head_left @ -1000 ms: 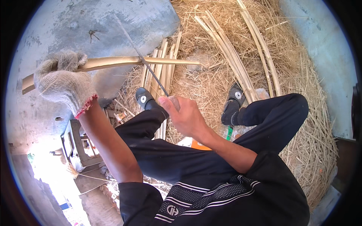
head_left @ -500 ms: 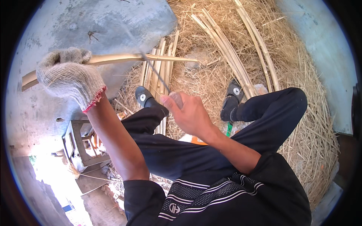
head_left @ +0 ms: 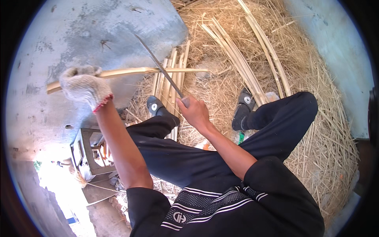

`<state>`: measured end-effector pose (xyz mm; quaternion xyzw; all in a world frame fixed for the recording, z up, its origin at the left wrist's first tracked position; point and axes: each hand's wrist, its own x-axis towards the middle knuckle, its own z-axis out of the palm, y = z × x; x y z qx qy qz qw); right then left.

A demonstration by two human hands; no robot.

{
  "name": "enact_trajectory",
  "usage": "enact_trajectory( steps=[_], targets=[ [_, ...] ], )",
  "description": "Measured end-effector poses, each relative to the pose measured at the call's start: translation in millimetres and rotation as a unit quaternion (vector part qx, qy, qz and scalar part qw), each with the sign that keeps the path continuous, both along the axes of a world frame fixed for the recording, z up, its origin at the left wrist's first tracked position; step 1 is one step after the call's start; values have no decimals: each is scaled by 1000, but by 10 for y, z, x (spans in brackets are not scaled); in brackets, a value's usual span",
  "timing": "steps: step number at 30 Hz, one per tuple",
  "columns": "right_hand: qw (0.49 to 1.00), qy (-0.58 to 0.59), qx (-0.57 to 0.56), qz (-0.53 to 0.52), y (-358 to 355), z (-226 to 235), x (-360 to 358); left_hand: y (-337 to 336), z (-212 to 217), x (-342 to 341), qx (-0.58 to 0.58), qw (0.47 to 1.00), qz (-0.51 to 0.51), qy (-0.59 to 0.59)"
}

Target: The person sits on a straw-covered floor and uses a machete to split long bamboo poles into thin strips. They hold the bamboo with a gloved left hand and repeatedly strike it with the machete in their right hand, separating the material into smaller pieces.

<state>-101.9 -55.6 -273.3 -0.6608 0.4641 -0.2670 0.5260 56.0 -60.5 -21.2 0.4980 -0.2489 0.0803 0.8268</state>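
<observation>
My left hand (head_left: 85,85), in a grey knit glove with a red cuff, is closed around a long pale split bamboo strip (head_left: 128,71). The strip lies roughly level, its thin end pointing right and its thicker end jutting out left of the glove. Bare, my right hand (head_left: 195,112) grips the handle of a long knife (head_left: 160,66). Its narrow dark blade slants up and to the left, crossing the strip at about mid-length. Whether the edge bites into the bamboo I cannot tell.
Shavings and straw (head_left: 316,158) cover the floor. Bamboo strips lie in a bundle (head_left: 171,79) beside my left foot and in longer groups (head_left: 237,59) ahead of my right foot. A concrete wall (head_left: 51,47) rises at left, with a small frame stool (head_left: 90,152) below it.
My left hand and the bamboo strip have shifted slightly right and down. The knife, blurred before, is now sharp, its blade crossing the strip a little farther right.
</observation>
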Motion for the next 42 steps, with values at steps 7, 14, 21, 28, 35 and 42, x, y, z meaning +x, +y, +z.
enact_trajectory(
  steps=[7, 14, 21, 28, 35, 42],
  targets=[
    [995, -82, -33, 43, 166, 549, -279, -72, -26, -249, -36, 998, 20, -46],
    [999, -12, 13, -30, -48, -24, -468, -328, -30, -390, 6, 988, 56, -146],
    [996, -82, -4, 36, 29, 557, -469, -390, -79, -135, 47, 979, 139, -140],
    [972, 97, 210, -47, -337, -930, -633, -555, -44, 70, 122, 914, 268, -281],
    [998, -5, 43, -43, -235, -562, -460, -559, -12, 233, -11, 987, 123, -101],
    [1000, -6, 26, 0, -119, -475, -348, -431, -8, 303, 73, 966, 193, -155]
  ],
)
